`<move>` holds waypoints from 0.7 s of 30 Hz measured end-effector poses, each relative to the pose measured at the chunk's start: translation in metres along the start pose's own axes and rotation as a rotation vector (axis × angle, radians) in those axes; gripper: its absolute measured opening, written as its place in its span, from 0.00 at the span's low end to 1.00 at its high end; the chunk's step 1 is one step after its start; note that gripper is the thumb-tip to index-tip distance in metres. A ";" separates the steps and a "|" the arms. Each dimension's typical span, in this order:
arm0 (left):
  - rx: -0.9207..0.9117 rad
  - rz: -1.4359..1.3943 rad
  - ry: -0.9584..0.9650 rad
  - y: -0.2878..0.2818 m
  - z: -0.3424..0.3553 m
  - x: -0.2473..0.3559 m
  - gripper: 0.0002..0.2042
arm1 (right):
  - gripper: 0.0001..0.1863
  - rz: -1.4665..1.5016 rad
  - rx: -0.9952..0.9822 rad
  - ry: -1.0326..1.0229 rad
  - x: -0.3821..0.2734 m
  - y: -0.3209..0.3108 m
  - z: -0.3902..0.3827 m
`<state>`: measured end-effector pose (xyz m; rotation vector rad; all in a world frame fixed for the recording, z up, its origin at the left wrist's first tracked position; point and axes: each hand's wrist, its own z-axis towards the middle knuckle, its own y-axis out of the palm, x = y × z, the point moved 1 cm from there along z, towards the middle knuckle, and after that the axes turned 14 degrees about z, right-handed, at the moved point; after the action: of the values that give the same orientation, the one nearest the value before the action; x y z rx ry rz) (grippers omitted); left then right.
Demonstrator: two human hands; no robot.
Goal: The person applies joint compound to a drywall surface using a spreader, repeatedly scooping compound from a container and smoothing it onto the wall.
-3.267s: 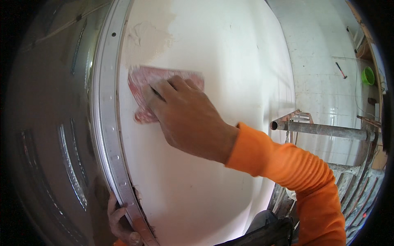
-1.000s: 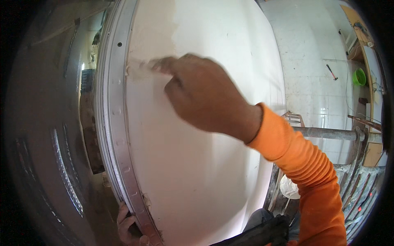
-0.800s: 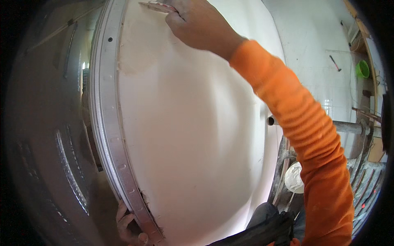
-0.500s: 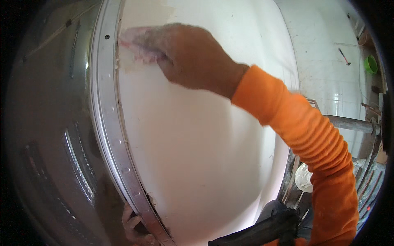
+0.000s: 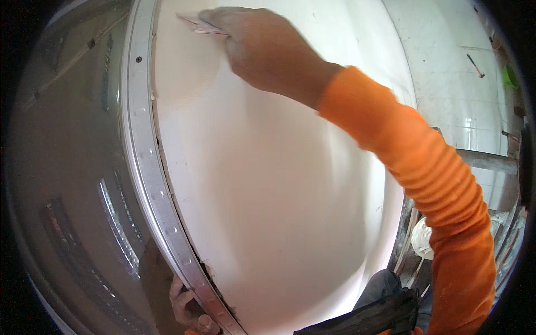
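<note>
My right hand (image 5: pixel 254 44), in an orange sleeve, reaches up to the top of a white panel (image 5: pixel 279 212). Its fingers are closed on a folded, dusty reddish sheet of sandpaper (image 5: pixel 204 25), which lies against the panel at a pale beige patch (image 5: pixel 178 70). Along the panel's left edge runs a metal strip (image 5: pixel 159 195) with a row of dimples and a dark screw. At the lower left, my left hand (image 5: pixel 187 310) has its fingers bent round the edge of this strip; part of it is hidden.
A dark glossy surface (image 5: pixel 72 167) with light reflections lies left of the strip. To the right are a metal rail (image 5: pixel 486 161), a round white container (image 5: pixel 422 240), a hammer (image 5: pixel 475 66) and a green bucket (image 5: pixel 509 76). A black strap (image 5: pixel 357 318) crosses the lower edge.
My right hand has moved up and slightly right with the sandpaper, away from the metal strip. My left hand stays at the strip. The view has shifted a little.
</note>
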<state>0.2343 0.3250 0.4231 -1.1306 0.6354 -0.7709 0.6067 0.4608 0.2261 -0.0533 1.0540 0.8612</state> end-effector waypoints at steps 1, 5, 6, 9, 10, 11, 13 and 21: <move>-0.003 -0.004 0.004 0.001 0.002 -0.002 0.31 | 0.23 -0.005 0.004 0.002 0.009 0.016 0.011; -0.045 -0.020 0.069 -0.011 0.000 -0.011 0.31 | 0.26 0.085 0.338 -0.377 0.012 0.060 0.017; -0.073 -0.022 0.067 -0.013 0.002 -0.010 0.30 | 0.27 -0.089 0.353 -0.264 0.004 0.065 0.009; -0.147 -0.010 0.034 -0.021 0.002 -0.006 0.30 | 0.28 0.043 -0.059 -0.103 -0.017 0.039 -0.013; -0.175 -0.006 0.023 -0.024 0.002 -0.003 0.30 | 0.28 0.045 -0.063 -0.106 -0.027 0.027 -0.022; -0.204 0.002 0.015 -0.027 0.003 0.000 0.30 | 0.27 0.215 -0.196 -0.093 -0.036 0.015 -0.031; -0.247 0.012 0.001 -0.031 0.005 0.005 0.30 | 0.25 0.383 -0.337 -0.086 -0.044 -0.009 -0.037; -0.250 -0.042 -0.031 -0.032 0.001 -0.002 0.29 | 0.17 -0.345 -0.276 -0.070 0.002 -0.067 0.033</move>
<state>0.2270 0.3200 0.4535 -1.3855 0.6973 -0.7218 0.6743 0.4306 0.2187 -0.4224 0.8238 0.6826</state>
